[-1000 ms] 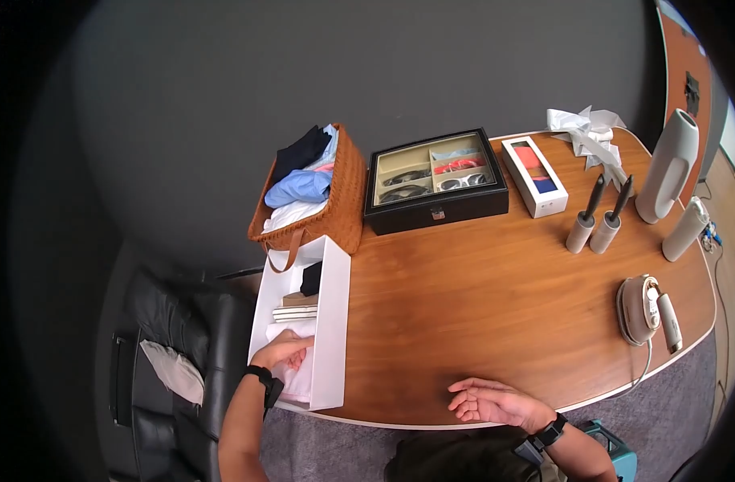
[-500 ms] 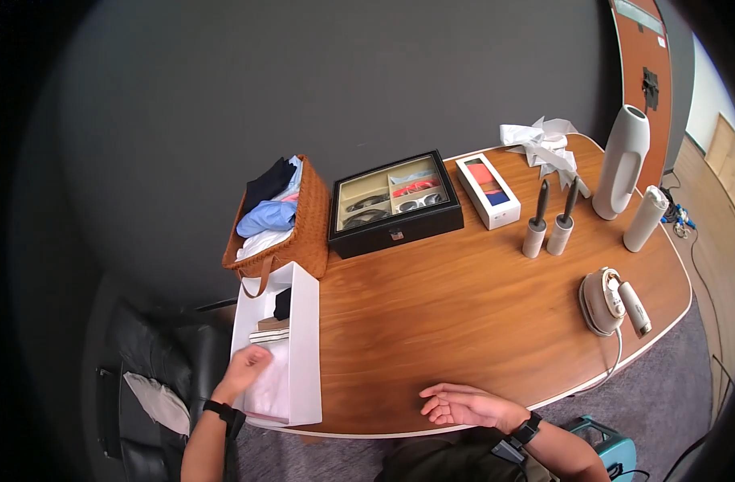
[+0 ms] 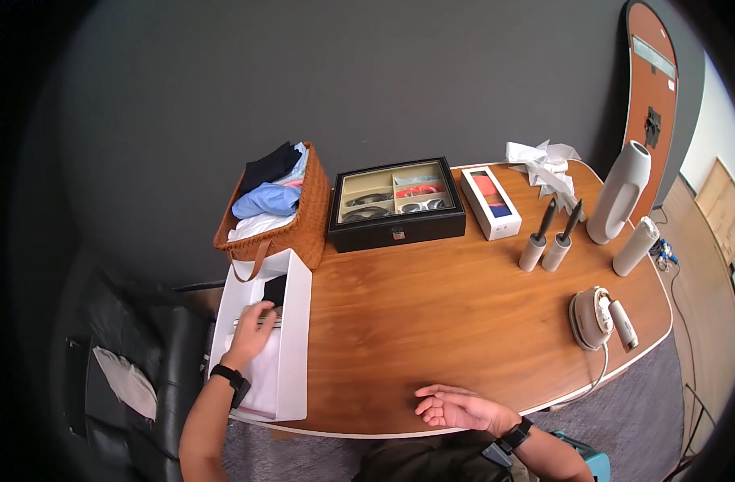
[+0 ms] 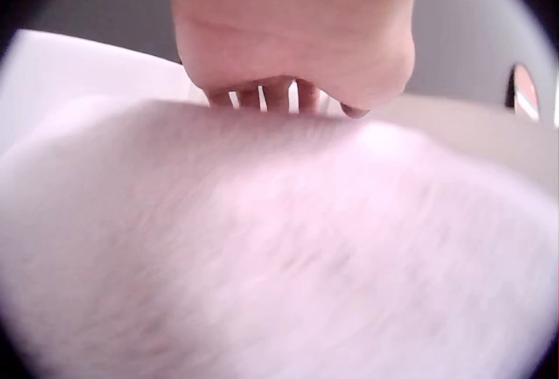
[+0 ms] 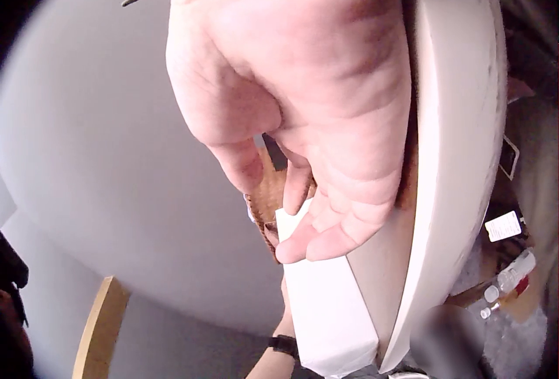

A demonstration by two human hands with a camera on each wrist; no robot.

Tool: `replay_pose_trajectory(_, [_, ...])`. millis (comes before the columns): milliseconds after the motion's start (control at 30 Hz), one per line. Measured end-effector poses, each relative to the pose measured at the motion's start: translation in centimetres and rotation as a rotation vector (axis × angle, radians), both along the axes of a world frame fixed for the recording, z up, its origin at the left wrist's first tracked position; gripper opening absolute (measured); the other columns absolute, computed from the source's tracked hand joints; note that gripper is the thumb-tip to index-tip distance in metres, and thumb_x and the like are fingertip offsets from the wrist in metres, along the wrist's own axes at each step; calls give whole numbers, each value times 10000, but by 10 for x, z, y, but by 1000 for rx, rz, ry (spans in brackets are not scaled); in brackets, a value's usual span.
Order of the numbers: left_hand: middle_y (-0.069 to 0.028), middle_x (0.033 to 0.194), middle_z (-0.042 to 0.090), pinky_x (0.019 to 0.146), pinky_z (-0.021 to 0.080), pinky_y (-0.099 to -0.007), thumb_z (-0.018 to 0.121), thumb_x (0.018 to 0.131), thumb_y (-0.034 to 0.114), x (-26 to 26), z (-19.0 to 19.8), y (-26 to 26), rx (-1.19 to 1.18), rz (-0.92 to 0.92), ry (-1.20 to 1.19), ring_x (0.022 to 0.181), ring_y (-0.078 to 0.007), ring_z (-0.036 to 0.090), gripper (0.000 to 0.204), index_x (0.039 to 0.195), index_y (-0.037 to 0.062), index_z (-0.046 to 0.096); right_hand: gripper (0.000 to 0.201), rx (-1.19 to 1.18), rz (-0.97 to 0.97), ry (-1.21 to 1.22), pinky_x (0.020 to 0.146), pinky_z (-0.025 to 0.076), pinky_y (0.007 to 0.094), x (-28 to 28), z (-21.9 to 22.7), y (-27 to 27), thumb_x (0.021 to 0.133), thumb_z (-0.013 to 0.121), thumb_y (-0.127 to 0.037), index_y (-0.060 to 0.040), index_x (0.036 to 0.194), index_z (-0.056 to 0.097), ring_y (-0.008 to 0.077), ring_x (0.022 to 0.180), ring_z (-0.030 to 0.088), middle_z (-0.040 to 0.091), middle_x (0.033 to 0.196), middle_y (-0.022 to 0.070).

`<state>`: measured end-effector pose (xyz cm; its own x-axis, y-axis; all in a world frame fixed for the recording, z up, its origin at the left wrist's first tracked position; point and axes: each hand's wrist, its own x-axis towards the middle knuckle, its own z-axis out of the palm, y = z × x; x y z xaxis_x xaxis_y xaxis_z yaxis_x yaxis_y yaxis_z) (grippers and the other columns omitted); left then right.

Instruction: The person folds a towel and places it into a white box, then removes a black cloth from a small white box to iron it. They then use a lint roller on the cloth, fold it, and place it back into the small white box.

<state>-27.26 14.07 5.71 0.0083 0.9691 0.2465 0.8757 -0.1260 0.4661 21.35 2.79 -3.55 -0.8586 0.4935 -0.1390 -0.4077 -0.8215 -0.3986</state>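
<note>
My left hand (image 3: 252, 334) reaches into a long white box (image 3: 296, 353) at the table's left end. Its fingers point down at the striped folded stack and partly cover it, close to a black folded cloth (image 3: 275, 289). Below the wrist lies a pale pink fluffy cloth (image 3: 261, 377), which fills much of the left wrist view; there the fingers hang slightly spread beyond it, fingertips hidden. My right hand (image 3: 457, 408) rests near the table's front edge, palm turned up, fingers loosely bent and holding nothing.
Behind the white box stands a wicker basket (image 3: 315, 210) of clothes. Along the back are a black glasses case (image 3: 399, 234), a white windowed box (image 3: 505, 226) and crumpled white paper (image 3: 548, 165). Two lint rollers (image 3: 532, 253) and a garment steamer (image 3: 592, 320) stand on the right.
My left hand has lifted off the pink cloth and moved farther into the box, over the striped stack. The right hand keeps its pose. The head view has shifted.
</note>
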Motion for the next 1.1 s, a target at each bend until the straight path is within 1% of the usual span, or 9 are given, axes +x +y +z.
replay_pose_trajectory(100, [-183, 1372, 644, 1140, 420, -452, 549, 1053, 190, -3, -19, -6, -39, -169, 159, 1303, -359, 570, 349, 1348, 31, 645, 444, -18, -9, -1, 1059, 498, 360, 1, 2, 1, 1128, 497, -238, -47, 1526, 445, 203, 1179, 626, 633, 1348, 138])
replay_pose_trajectory(233, [-181, 1421, 622, 1161, 395, -450, 491, 1071, 177, -5, -30, -6, -8, -189, 208, 1338, -373, 543, 385, 1406, 24, 604, 452, -61, 20, 23, 1060, 494, 373, 1, 4, 1, 1126, 493, -253, -53, 1529, 447, 212, 1177, 622, 630, 1364, 141])
replay_pose_trajectory(400, [-163, 1599, 462, 1286, 152, -544, 405, 1090, 233, -7, -37, 0, -203, -160, 376, 1533, -336, 347, 514, 1577, 67, 422, 461, -102, 45, 45, 1070, 481, 382, 3, 0, 2, 1124, 483, -277, -62, 1531, 450, 227, 1212, 607, 626, 1370, 149])
replay_pose_trajectory(433, [-163, 1599, 462, 1286, 152, -544, 405, 1090, 233, -7, -38, 0, -204, -162, 377, 1533, -336, 347, 514, 1577, 67, 422, 461, -103, 43, 46, 1070, 481, 382, 3, 1, 2, 1124, 483, -277, -62, 1531, 450, 227, 1212, 607, 626, 1370, 149])
replay_pose_trajectory(833, [-200, 1534, 511, 1251, 252, -545, 425, 1067, 240, -8, -40, 4, -151, -198, 458, 1471, -362, 424, 512, 1536, 38, 461, 462, -65, 31, 53, 1062, 501, 367, -2, 0, 5, 1128, 489, -265, -65, 1542, 444, 204, 1200, 617, 631, 1351, 134])
replay_pose_trajectory(933, [-247, 1382, 583, 1164, 379, -561, 453, 1041, 230, -21, -54, 13, -34, -264, 475, 1305, -434, 528, 440, 1411, 9, 543, 447, 13, 50, 52, 1062, 504, 351, -3, -8, 3, 1134, 485, -275, -78, 1534, 458, 184, 1198, 618, 639, 1337, 109])
replay_pose_trajectory(967, [-247, 1382, 583, 1164, 379, -561, 453, 1041, 230, -11, -40, 16, -18, -283, 485, 1305, -434, 528, 440, 1411, 9, 543, 447, 27, 29, 59, 1062, 504, 351, -3, -9, 3, 1134, 485, -275, -78, 1534, 458, 184, 1198, 618, 639, 1337, 109])
replay_pose_trajectory(1033, [-289, 1308, 615, 1108, 442, -524, 483, 1025, 218, 12, 5, 6, -296, -258, 290, 1233, -474, 555, 404, 1362, 19, 583, 434, 30, 48, 34, 1055, 507, 341, -3, -12, 3, 1140, 478, -292, -94, 1526, 469, 175, 1195, 618, 647, 1322, 100])
replay_pose_trajectory(1100, [-291, 1188, 688, 1018, 508, -498, 528, 1003, 221, 23, 27, 7, -250, -187, 351, 1138, -474, 627, 369, 1296, 48, 668, 422, 33, 73, 76, 1045, 515, 335, -3, -11, 5, 1139, 483, -292, -103, 1517, 479, 168, 1185, 623, 654, 1307, 95])
